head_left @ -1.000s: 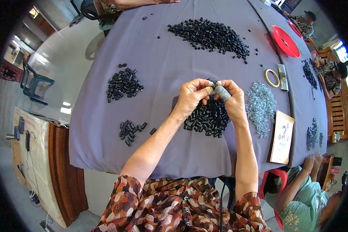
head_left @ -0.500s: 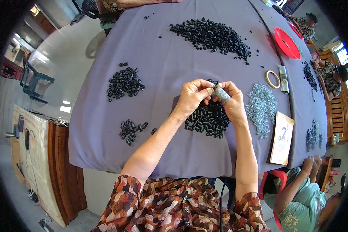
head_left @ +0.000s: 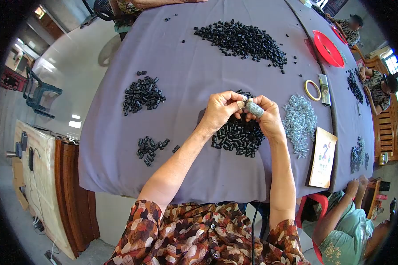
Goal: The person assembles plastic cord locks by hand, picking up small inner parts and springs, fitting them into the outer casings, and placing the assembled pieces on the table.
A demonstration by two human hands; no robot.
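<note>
Thumb and forefinger of my left hand (head_left: 220, 110) are pinched together, close against the fingertips of my right hand (head_left: 267, 117). A small dark piece shows between the two hands, partly hidden by the fingers. A grey wrap (head_left: 254, 109) covers a digit of my right hand, which is also closed. Both hands are above the far part of a pile of black pieces (head_left: 238, 138). To the right of my right hand lies a heap of small clear pieces (head_left: 299, 123).
More black pieces form a large pile (head_left: 243, 42) at the back and smaller piles (head_left: 143, 95) at left. A booklet (head_left: 323, 158), tape roll (head_left: 311, 90) and red tray (head_left: 328, 48) are at right. Other people sit around the cloth-covered table (head_left: 185, 176).
The fingers of my right hand and its grey wrap have shifted and turned slightly. My left hand stays nearly in place.
</note>
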